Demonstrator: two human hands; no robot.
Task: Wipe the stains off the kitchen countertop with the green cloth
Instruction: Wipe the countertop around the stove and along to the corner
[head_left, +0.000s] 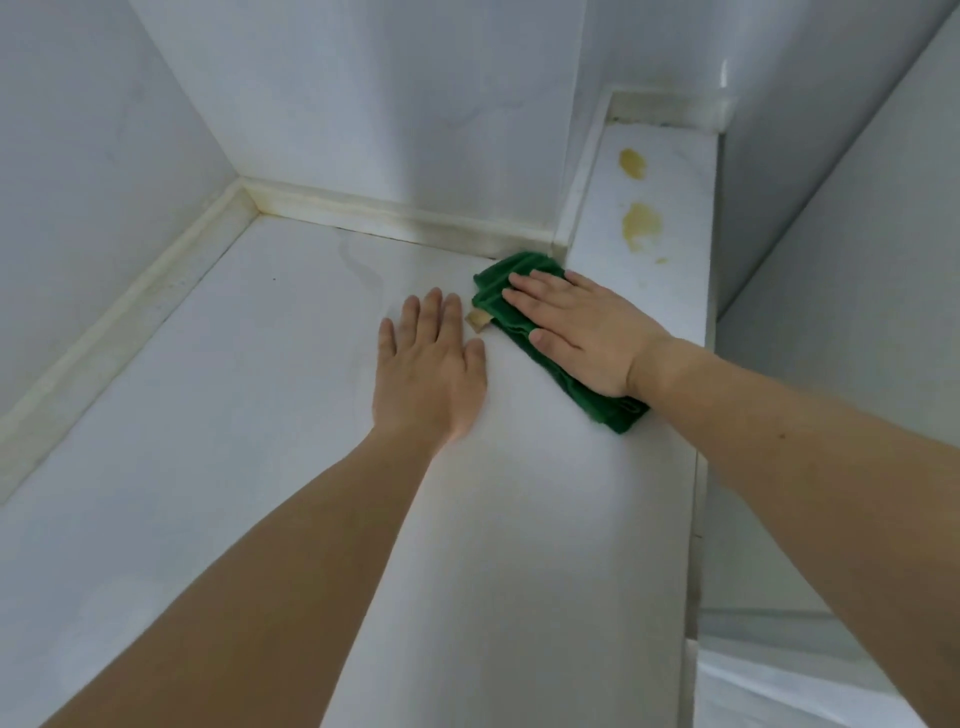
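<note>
A folded green cloth (498, 291) lies on the white countertop (260, 389) near the inner wall corner. My right hand (582, 332) presses flat on the cloth with straight fingers and covers its middle. My left hand (431, 364) rests flat on the bare countertop just left of the cloth, fingers straight. A small tan tag or smear (478, 319) shows at the cloth's left edge. Two yellow stains, a far one (632, 162) and a nearer one (641, 224), sit on the narrow strip of counter beyond the cloth.
White walls close in the counter at the left, back and right. A yellowed sealing strip (389, 215) runs along the wall joints. The counter's right edge (698, 467) drops off to a lower white surface (779, 675).
</note>
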